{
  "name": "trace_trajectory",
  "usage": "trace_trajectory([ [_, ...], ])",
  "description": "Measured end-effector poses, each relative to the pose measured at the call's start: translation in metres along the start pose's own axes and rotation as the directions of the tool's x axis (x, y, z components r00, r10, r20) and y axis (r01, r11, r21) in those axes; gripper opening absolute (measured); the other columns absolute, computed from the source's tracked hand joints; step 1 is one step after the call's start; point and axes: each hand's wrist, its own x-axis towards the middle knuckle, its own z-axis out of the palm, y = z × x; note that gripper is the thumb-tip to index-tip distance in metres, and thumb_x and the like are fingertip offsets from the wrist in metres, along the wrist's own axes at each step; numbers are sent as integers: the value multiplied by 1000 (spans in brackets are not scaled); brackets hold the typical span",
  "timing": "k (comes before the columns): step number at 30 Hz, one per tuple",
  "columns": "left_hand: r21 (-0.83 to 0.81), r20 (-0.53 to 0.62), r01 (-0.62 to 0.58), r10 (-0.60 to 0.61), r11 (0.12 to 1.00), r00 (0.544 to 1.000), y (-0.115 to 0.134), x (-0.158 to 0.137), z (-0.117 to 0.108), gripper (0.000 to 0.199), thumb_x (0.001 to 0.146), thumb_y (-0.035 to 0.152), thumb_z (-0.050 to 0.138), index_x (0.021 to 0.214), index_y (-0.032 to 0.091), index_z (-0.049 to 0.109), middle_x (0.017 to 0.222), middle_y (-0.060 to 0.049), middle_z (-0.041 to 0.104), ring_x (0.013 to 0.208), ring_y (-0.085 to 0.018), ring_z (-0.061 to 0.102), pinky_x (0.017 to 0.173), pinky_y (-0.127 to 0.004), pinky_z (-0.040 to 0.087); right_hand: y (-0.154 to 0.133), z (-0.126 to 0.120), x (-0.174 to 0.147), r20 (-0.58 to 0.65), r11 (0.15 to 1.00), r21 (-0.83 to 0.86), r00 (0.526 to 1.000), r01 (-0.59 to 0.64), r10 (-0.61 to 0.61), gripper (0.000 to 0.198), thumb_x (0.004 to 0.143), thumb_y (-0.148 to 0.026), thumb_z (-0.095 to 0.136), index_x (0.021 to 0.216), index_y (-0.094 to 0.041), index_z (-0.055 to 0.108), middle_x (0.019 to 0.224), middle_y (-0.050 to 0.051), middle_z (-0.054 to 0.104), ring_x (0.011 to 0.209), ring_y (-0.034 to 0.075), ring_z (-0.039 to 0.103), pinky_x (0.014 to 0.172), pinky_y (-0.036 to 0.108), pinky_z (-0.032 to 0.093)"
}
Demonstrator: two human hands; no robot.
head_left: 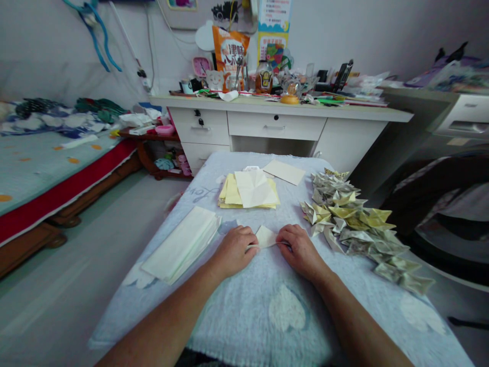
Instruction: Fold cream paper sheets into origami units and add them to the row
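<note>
A small cream piece of folded paper lies between my two hands on the cloth-covered table. My left hand has its fingers curled and pressed on the paper's left edge. On the opposite edge, my right hand pinches the paper with curled fingers. Just beyond is a stack of yellow paper sheets with a creased white sheet on top. Left of my left hand sits a pile of long folded white paper. Many folded paper pieces, grey and yellow with pointed ends, are heaped to the right.
A pale card lies at the table's far side. The blue patterned tablecloth covers the table. Behind stands a white desk crowded with items. A bed is at left, a washing machine at right.
</note>
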Motion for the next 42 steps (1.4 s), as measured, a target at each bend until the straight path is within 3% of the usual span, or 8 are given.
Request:
trace_trajectory([
  [6, 9, -37, 48, -47, 999, 998, -1, 1, 1, 19, 86, 24, 51, 74, 17, 63, 84, -5, 58, 88, -20, 55, 80, -32, 40, 5, -2, 3, -25, 995, 74, 997, -66, 68, 19, 90, -19, 48, 76, -17, 61, 84, 6, 59, 83, 19, 51, 77, 33, 39],
  [16, 12, -85, 88, -87, 996, 993, -6, 1, 5, 15, 83, 25, 57, 72, 17, 64, 87, -5, 57, 89, -20, 53, 82, -34, 40, 12, 1, 3, -108, 983, 110, 981, -149, 160, 14, 86, -23, 52, 77, -18, 61, 86, 6, 58, 85, 20, 51, 80, 35, 39],
  [23, 4, -57, 73, -73, 997, 996, -2, -1, 2, 8, 74, 24, 65, 72, 18, 61, 86, -3, 56, 88, -20, 52, 83, -34, 39, 15, -3, 1, -69, 981, 139, 987, -132, 142, 17, 71, -4, 49, 74, -19, 58, 85, 5, 57, 86, 20, 50, 80, 34, 38],
  [27, -9, -52, 60, -60, 998, 997, -4, -1, 3, 8, 73, 25, 67, 72, 19, 62, 87, -2, 55, 87, -19, 51, 82, -33, 38, 14, -3, 0, -55, 988, 73, 989, -136, 140, 18, 68, -3, 47, 68, -18, 56, 87, 6, 56, 87, 21, 48, 81, 34, 37],
  [32, -19, -51, 62, -63, 998, 997, -7, 0, 4, 9, 73, 27, 67, 73, 19, 64, 87, -3, 55, 88, -20, 52, 81, -33, 38, 6, -9, -3, -11, 992, 35, 992, -124, 125, 31, 58, -5, 50, 86, -18, 56, 94, 5, 54, 91, 22, 46, 83, 36, 36],
  [35, -21, -49, 71, -72, 997, 996, -5, 0, 3, 8, 73, 26, 67, 72, 19, 64, 87, -3, 55, 88, -20, 52, 81, -33, 38, 3, -11, -4, 24, 994, 52, 995, -96, 94, 31, 61, -8, 53, 90, -20, 57, 101, 5, 53, 96, 23, 46, 86, 37, 36],
  [39, -13, -45, 90, -90, 996, 995, -3, 0, 2, 10, 73, 27, 68, 72, 19, 63, 87, -3, 56, 88, -20, 52, 81, -33, 38, 7, -8, -3, 25, 995, 53, 996, -85, 84, 9, 76, -16, 57, 83, -20, 62, 106, 6, 54, 100, 23, 45, 90, 39, 34],
  [42, -6, -45, 85, -85, 996, 995, -5, 0, 3, 11, 79, 30, 63, 76, 19, 64, 88, -3, 57, 88, -20, 52, 81, -33, 39, 12, -4, -1, 8, 994, 52, 996, -93, 93, 10, 85, -23, 55, 85, -18, 64, 105, 8, 55, 99, 23, 46, 90, 39, 35],
])
